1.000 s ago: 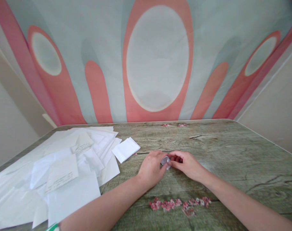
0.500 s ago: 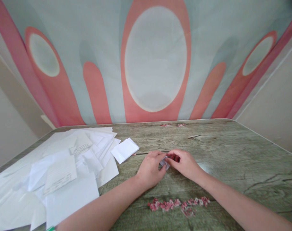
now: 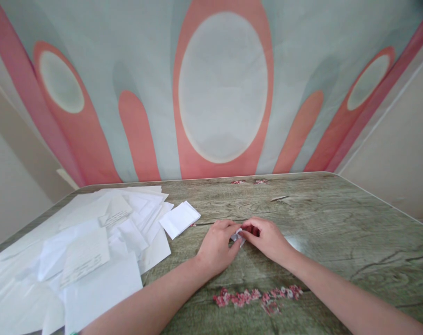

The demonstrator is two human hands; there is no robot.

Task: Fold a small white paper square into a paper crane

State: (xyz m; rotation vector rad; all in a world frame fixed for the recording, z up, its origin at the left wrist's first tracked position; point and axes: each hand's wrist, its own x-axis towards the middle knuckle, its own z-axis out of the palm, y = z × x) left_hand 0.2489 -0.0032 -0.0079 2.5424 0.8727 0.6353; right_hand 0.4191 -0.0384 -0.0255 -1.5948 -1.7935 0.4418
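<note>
A small folded piece of white paper (image 3: 237, 235) is between my two hands, just over the wood-patterned table. My left hand (image 3: 218, 244) grips its left side between thumb and fingers. From the right, my right hand (image 3: 265, 236) pinches the paper's edge with thumb and index finger, its other fingers curled. Much of the piece is hidden behind my fingers, so its exact folded shape cannot be made out. To the left of my hands lies a flat folded white paper (image 3: 180, 219).
A loose pile of white paper sheets (image 3: 103, 298) covers the table's left side, some bearing printed lines. The wood-patterned table (image 3: 337, 214) has pink flower prints (image 3: 242, 298) near its front. Behind it hangs a pink and grey-green backdrop (image 3: 221, 170).
The small paper between my fingers looks slightly more folded or turned. Both hands keep nearly the same place and grip; the whole view has shifted slightly.
</note>
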